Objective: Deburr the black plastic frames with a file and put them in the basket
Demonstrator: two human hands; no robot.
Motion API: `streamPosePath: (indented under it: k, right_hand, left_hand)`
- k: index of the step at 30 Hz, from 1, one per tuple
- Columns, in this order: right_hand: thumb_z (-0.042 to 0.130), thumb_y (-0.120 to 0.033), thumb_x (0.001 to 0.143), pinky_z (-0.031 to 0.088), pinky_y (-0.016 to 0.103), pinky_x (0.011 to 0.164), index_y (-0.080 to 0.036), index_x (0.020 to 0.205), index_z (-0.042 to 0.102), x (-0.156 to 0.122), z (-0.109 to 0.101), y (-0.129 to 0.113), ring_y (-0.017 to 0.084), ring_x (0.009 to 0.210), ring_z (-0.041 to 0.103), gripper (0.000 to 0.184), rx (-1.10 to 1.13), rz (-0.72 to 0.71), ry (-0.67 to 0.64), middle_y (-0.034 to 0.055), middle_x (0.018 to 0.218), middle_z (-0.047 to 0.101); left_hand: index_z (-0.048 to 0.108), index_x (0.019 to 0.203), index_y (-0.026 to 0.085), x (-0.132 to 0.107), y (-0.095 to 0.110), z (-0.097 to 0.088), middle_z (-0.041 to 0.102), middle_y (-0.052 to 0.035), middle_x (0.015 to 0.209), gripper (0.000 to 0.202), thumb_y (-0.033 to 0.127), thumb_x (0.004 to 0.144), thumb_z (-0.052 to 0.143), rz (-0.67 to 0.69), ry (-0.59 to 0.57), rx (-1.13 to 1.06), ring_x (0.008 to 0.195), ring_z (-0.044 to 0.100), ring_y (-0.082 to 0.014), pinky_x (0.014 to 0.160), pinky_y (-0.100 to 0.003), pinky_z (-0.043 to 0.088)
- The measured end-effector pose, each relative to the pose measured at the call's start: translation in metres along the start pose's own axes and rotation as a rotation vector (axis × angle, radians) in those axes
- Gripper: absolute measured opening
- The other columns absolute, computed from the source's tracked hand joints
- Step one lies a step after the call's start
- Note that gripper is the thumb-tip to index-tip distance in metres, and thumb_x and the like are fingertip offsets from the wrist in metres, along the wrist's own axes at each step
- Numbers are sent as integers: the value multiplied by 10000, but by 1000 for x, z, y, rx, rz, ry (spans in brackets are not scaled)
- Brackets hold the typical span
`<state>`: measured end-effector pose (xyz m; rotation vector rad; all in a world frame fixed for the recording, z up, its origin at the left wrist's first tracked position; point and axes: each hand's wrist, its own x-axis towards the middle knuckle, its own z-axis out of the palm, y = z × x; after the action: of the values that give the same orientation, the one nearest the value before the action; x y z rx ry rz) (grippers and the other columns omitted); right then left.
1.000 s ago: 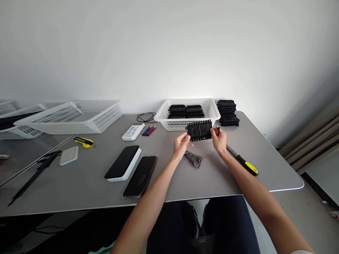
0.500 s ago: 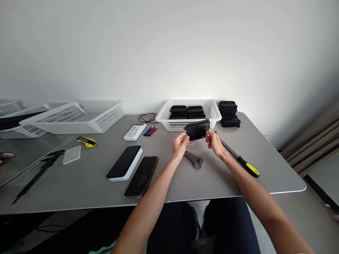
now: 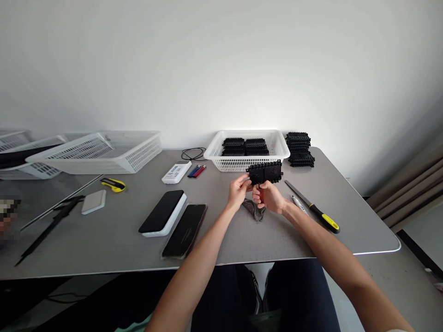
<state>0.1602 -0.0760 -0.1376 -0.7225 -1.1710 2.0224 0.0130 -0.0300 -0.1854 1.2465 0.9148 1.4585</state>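
At a gray desk (image 3: 114,244), we see a ridged black part (image 3: 266,172) held up just before a white basket (image 3: 231,163) of similar pieces (image 3: 256,144), its left end pinched in the left hand (image 3: 238,191). The right hand (image 3: 269,196) curls its fingers at the part's lower edge (whether they close on anything small, we cannot tell). Beneath the hands a crumpled gray cloth (image 3: 256,212) lies on the desk; to the right we find a marker (image 3: 299,204) beside a file (image 3: 312,207) with a black-and-yellow handle, while more black pieces (image 3: 300,150) stand stacked next to the basket.
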Motion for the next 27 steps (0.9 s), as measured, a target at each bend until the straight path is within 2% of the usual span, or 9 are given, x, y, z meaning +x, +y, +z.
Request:
streamPosePath:
  k: [11,16,27]
  right_hand:
    - [396,-401,710,159,223,432,-228,691,339,4,4,-7,118,519,221,183,127,99,-8,-39,636,267]
    - [406,-398,706,143,217,430,-226,690,325,4,5,-10,113,516,210,190,184,102,-14,-36,633,271]
    - [425,-373,690,140,212,432,-228,701,315,2,0,-13,106,506,215,182,266,134,-11,-40,639,261]
  left_hand:
    - [703,1002,157,-6,8,5,643,21,607,277,239,746,636,44,-79,112,563,591,-110,592,-240,516]
    - [712,988,156,-8,10,8,635,30,594,269,223,744,621,51,-91,134,549,568,-98,570,-225,492]
    - [709,1004,145,-10,12,10,697,-7,652,291,260,743,653,25,-105,105,591,636,-132,606,-278,567]
